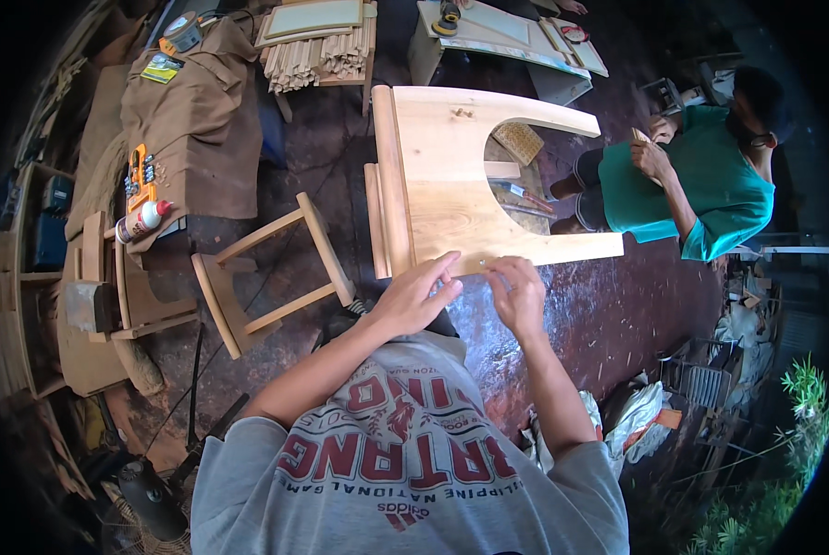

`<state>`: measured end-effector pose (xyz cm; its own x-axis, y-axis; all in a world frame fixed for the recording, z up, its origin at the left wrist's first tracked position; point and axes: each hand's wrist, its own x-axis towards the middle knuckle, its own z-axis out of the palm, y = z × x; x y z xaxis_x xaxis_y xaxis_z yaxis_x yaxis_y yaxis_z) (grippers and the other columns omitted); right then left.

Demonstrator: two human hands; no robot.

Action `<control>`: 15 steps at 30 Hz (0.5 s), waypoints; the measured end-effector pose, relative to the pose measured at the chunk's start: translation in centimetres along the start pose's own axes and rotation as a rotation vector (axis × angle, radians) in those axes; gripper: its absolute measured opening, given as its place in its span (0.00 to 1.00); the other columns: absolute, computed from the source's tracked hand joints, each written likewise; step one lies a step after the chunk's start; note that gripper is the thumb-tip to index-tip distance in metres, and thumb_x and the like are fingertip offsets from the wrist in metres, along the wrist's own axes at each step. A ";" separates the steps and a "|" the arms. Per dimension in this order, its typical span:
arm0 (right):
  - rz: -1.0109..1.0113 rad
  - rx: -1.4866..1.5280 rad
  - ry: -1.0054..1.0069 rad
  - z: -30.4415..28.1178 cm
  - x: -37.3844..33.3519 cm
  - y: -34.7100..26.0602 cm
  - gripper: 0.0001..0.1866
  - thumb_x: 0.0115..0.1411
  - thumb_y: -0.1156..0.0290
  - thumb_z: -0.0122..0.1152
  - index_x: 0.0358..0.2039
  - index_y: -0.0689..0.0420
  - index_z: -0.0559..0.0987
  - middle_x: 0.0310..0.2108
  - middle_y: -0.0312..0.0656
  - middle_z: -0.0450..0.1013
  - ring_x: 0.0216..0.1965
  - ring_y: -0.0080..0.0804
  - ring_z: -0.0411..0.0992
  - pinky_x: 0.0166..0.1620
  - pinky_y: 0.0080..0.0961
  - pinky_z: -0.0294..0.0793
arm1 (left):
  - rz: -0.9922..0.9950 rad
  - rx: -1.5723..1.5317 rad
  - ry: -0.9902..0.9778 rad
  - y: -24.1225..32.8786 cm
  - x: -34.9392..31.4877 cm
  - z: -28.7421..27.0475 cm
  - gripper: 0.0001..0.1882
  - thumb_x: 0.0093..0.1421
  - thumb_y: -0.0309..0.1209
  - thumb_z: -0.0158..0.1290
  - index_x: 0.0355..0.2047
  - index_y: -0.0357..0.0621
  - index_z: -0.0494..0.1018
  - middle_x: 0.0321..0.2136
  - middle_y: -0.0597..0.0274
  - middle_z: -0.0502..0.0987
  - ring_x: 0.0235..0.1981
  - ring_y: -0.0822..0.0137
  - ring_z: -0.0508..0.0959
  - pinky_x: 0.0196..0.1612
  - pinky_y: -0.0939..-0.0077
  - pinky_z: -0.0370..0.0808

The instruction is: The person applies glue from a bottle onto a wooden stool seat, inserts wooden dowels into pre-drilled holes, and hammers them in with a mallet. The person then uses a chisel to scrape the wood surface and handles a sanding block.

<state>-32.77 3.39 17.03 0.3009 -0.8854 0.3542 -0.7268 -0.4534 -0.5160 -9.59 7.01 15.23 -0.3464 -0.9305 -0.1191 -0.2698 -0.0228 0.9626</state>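
At the wooden panel (442,157), the left hand (416,298) is open, the right hand (520,298) curled, grip unclear.

Examined as landmark: brown cloth-draped table (206,129). Found on it: flat yellow packet (161,67), orange plastic holder (140,176) with small pieces, white red-capped bottle (139,223). Noted right of the cloth-draped table: wooden stand (368,55) bearing stacked pale wood strips (311,63). Noted farther right: white-topped bench (561,86) bearing yellow-and-black sander (447,18).

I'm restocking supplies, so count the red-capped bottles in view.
1: a white bottle with a red cap, by the brown cloth, left of the person's left hand. Others may be hidden in the dark clutter.
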 end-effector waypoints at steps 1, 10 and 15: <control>-0.017 -0.091 -0.010 -0.1 0.3 0.6 0.05 0.54 0.77 0.70 0.33 0.59 0.85 0.38 0.45 0.79 0.41 0.48 0.77 0.46 0.40 0.76 | -0.003 -0.003 0.000 -0.4 -0.1 0.1 0.31 0.74 0.47 0.45 0.70 0.43 0.62 0.42 0.53 0.78 0.43 0.55 0.78 0.51 0.62 0.72; -0.222 -0.104 -0.132 0.8 2.4 2.5 0.04 0.55 0.77 0.68 0.33 0.59 0.83 0.37 0.45 0.78 0.37 0.48 0.76 0.46 0.41 0.75 | 0.163 0.151 0.147 -1.1 0.1 0.4 0.18 0.69 0.36 0.51 0.55 0.40 0.76 0.49 0.50 0.79 0.52 0.49 0.78 0.56 0.59 0.73; -0.249 -0.184 -0.205 0.7 2.9 2.7 0.05 0.55 0.77 0.67 0.33 0.58 0.82 0.36 0.44 0.78 0.35 0.47 0.77 0.40 0.40 0.79 | 0.184 0.111 0.213 -1.3 0.3 0.7 0.17 0.68 0.36 0.53 0.52 0.39 0.76 0.46 0.50 0.79 0.51 0.48 0.78 0.55 0.58 0.73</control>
<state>-33.40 -0.49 16.10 0.5865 -0.7607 0.2782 -0.7089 -0.6482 -0.2781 -10.00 6.98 13.81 -0.2055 -0.9713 0.1199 -0.3207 0.1825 0.9294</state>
